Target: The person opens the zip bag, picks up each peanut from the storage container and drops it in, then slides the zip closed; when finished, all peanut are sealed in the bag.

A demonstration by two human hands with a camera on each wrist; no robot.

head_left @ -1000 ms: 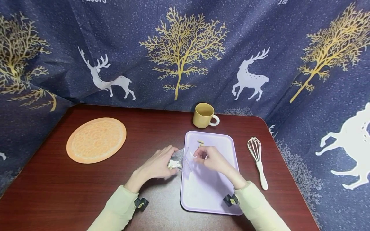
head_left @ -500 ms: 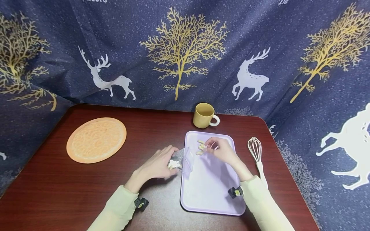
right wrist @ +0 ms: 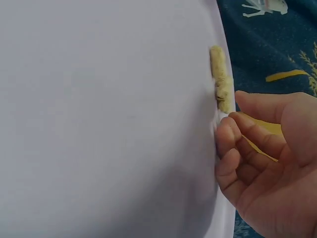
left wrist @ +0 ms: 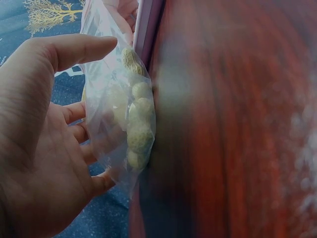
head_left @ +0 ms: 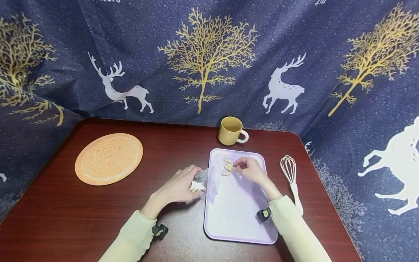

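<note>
My left hand [head_left: 184, 183] holds a clear plastic bag [head_left: 200, 181] at the tray's left edge. Several unshelled peanuts [left wrist: 140, 131] show through the bag in the left wrist view, and its mouth lies over the lilac tray [head_left: 240, 225]. Over the tray's upper part, my right hand [head_left: 250, 170] has its thumb and fingertips at a peanut [right wrist: 223, 94]. Those fingers are curled, and the grip is partly hidden. A few peanuts [head_left: 226, 173] lie in a loose column just left of that hand.
A yellow mug [head_left: 228, 134] with a white handle stands behind the tray. A white whisk [head_left: 294, 191] lies to the right. The round orange mat [head_left: 109, 159] is at the table's far left. A patterned cloth [head_left: 235, 98] hangs behind the table.
My right hand has moved from the bag's mouth to the peanuts on the tray, carrying a small pale piece. It has shifted only slightly since half a second ago. My left hand stays put.
</note>
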